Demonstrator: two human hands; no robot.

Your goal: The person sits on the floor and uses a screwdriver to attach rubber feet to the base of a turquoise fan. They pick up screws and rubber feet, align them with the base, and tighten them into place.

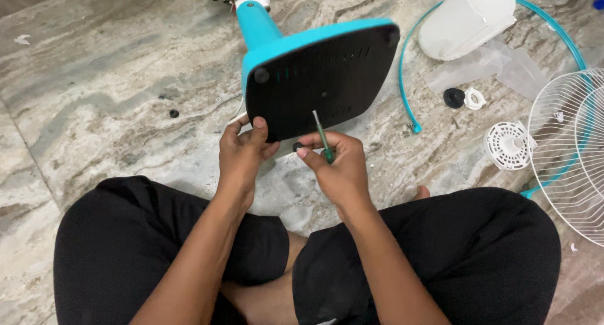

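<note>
A turquoise fan base (296, 42) lies tipped on the marble floor, its black underside (321, 79) facing me. My left hand (242, 155) grips the base's lower left corner, thumb on the black plate. My right hand (336, 164) holds a green-handled screwdriver (322, 136), its metal shaft pointing up against the underside. A small black foot (297, 147) sits at the base's lower edge between my hands. I sit cross-legged in black trousers.
A white fan blade housing (465, 16), clear blades (497, 67), a turquoise ring (402, 79), a black cap (453, 97), a white nut (475, 98), a white grille hub (508, 145) and a wire guard (569, 155) lie at right. A small black piece (173, 113) lies at left.
</note>
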